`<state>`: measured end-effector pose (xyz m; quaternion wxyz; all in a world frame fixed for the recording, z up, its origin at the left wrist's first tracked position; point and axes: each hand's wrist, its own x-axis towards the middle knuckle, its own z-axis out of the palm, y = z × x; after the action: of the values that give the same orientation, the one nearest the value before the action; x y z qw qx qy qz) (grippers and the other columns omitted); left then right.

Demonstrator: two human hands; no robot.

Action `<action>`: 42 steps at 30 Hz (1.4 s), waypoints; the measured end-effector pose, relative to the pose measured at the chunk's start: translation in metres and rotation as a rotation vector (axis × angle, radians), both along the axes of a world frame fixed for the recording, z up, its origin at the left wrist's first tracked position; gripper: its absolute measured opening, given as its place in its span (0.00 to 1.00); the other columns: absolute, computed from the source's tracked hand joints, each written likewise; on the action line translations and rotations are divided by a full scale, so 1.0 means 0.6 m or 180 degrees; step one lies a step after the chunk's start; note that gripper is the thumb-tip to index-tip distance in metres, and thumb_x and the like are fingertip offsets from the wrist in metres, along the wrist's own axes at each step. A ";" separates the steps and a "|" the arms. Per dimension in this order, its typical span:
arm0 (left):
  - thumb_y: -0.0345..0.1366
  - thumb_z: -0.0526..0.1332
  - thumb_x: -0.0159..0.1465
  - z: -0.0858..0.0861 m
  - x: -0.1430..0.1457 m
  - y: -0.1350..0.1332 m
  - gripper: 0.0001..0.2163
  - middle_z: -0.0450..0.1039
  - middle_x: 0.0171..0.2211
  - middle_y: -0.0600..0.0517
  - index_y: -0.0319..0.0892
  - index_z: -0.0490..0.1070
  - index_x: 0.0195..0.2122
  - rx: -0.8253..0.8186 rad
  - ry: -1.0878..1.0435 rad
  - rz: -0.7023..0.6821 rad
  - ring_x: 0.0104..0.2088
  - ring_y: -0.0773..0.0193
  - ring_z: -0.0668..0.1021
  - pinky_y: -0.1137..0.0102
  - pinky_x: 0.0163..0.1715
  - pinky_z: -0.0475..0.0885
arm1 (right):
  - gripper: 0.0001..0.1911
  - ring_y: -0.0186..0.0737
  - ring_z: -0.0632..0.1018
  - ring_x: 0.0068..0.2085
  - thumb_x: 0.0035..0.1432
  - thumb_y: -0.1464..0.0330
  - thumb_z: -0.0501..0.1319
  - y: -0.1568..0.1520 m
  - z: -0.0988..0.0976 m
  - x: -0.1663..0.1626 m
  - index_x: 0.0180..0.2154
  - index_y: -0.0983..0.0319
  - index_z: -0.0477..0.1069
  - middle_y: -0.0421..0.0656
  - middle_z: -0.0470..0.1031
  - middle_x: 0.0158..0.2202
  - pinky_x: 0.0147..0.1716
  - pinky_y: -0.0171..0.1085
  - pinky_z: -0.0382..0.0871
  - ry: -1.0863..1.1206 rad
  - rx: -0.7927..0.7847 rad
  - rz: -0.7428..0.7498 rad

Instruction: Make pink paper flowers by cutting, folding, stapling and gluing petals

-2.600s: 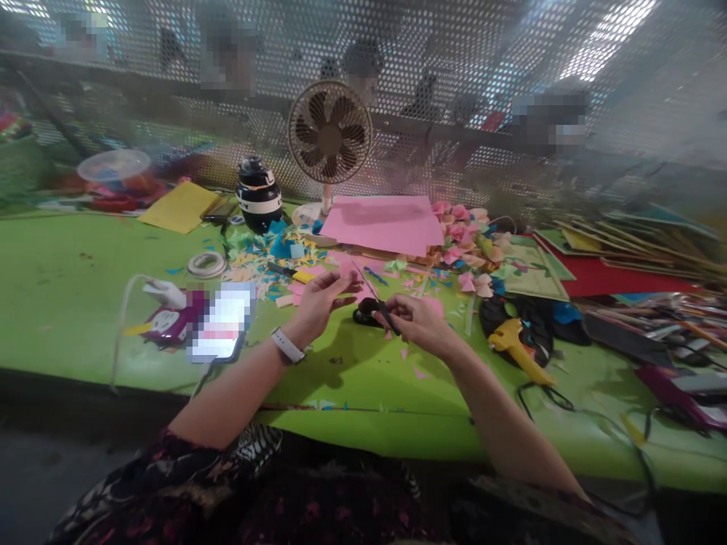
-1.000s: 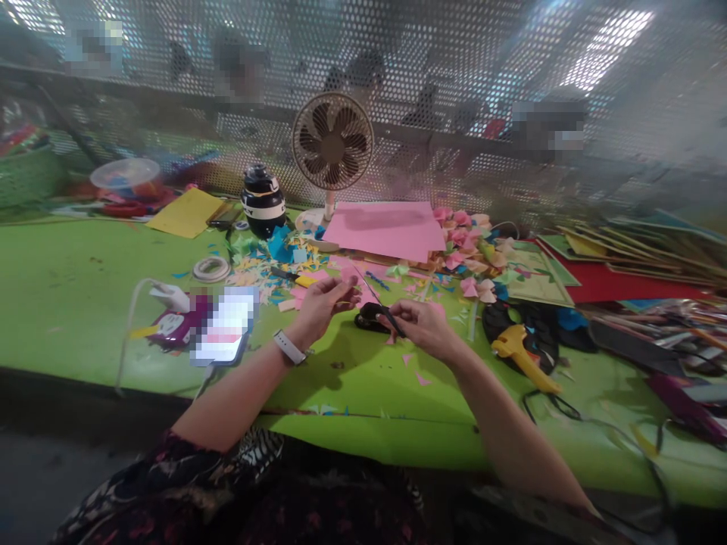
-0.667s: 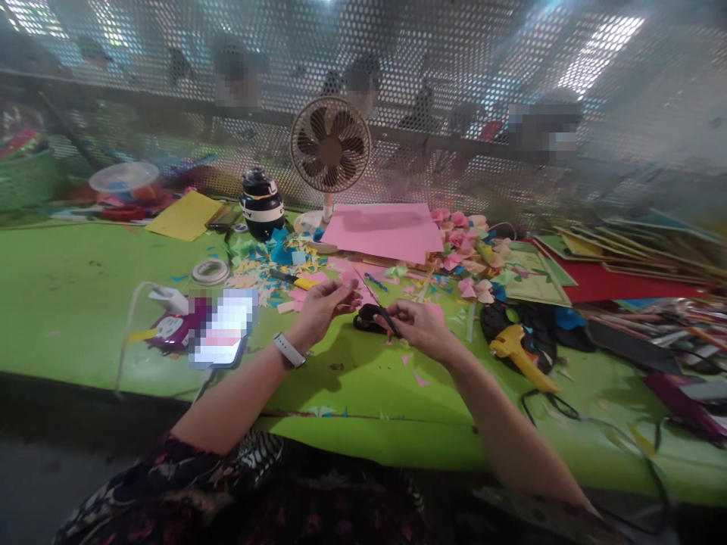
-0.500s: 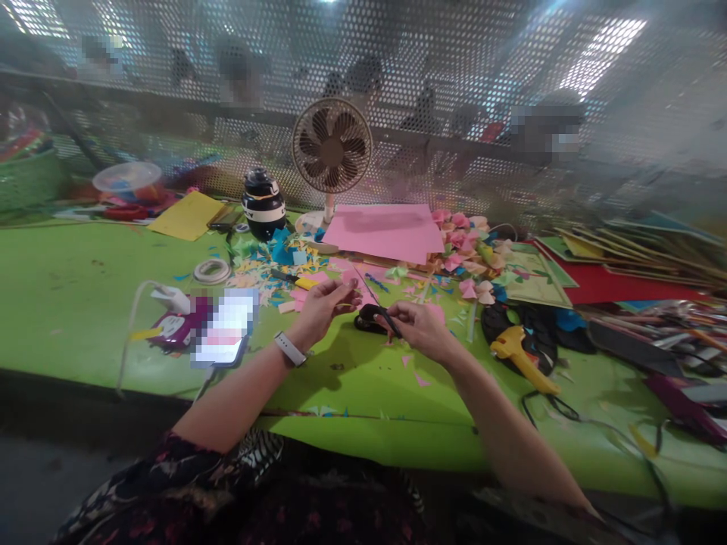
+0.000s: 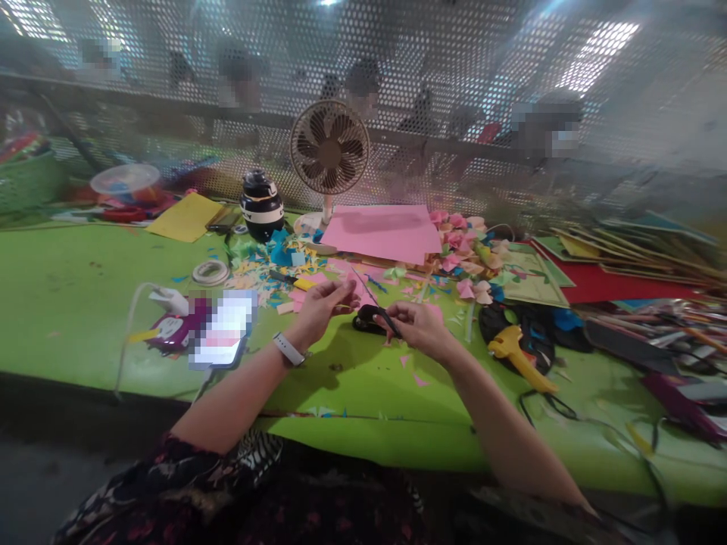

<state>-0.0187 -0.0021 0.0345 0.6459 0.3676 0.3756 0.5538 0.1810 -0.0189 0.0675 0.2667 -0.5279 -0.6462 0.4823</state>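
Two hands are working above the green table [image 5: 68, 303], near its front edge. Left hand [image 5: 321, 306] is pinching a small paper scrap [image 5: 347, 281], pink as far as the blur allows. Right hand [image 5: 417, 325] is gripping black scissors [image 5: 375, 303], blades pointing up at that scrap. Yellow glue gun [image 5: 514, 352] is lying just to the right.

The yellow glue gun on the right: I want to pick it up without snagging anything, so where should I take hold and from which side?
Grip the glue gun by its thick yellow body, fingers closing across it from above. It lies flat on the green table, partly over dark clutter, its cord trailing toward the table's near edge, so lift straight up and away from the cord.
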 end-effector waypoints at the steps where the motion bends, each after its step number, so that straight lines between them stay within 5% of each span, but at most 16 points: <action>1: 0.50 0.76 0.47 0.000 0.000 0.000 0.20 0.77 0.26 0.52 0.38 0.75 0.28 -0.0009 0.0001 -0.0001 0.26 0.70 0.78 0.75 0.28 0.71 | 0.31 0.31 0.70 0.21 0.38 0.41 0.70 0.001 -0.002 0.001 0.26 0.62 0.69 0.40 0.73 0.21 0.19 0.31 0.60 0.0016 0.0020 0.0004; 7: 0.51 0.75 0.47 -0.001 -0.004 0.003 0.20 0.78 0.27 0.51 0.40 0.75 0.30 -0.0017 0.0000 0.0104 0.29 0.67 0.80 0.75 0.29 0.72 | 0.30 0.32 0.71 0.20 0.45 0.41 0.67 0.002 -0.010 0.006 0.27 0.63 0.71 0.40 0.73 0.20 0.19 0.31 0.57 -0.0110 0.0219 0.0081; 15: 0.50 0.75 0.48 -0.005 -0.005 0.004 0.20 0.77 0.26 0.53 0.39 0.74 0.29 0.0139 0.0065 -0.0041 0.27 0.68 0.79 0.74 0.29 0.72 | 0.30 0.30 0.67 0.20 0.42 0.41 0.69 0.000 0.005 0.002 0.26 0.63 0.70 0.42 0.74 0.20 0.18 0.31 0.53 -0.0078 0.0047 -0.0003; 42: 0.48 0.76 0.48 -0.005 -0.008 0.009 0.18 0.74 0.24 0.54 0.40 0.74 0.27 0.0156 0.0074 0.0096 0.24 0.72 0.77 0.78 0.23 0.68 | 0.26 0.32 0.71 0.21 0.50 0.44 0.66 -0.001 -0.007 0.009 0.28 0.62 0.71 0.42 0.75 0.21 0.21 0.32 0.58 -0.0087 0.0221 0.0163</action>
<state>-0.0234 0.0034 0.0317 0.6238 0.3840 0.3750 0.5681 0.1862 -0.0194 0.0632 0.2635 -0.5081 -0.6794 0.4591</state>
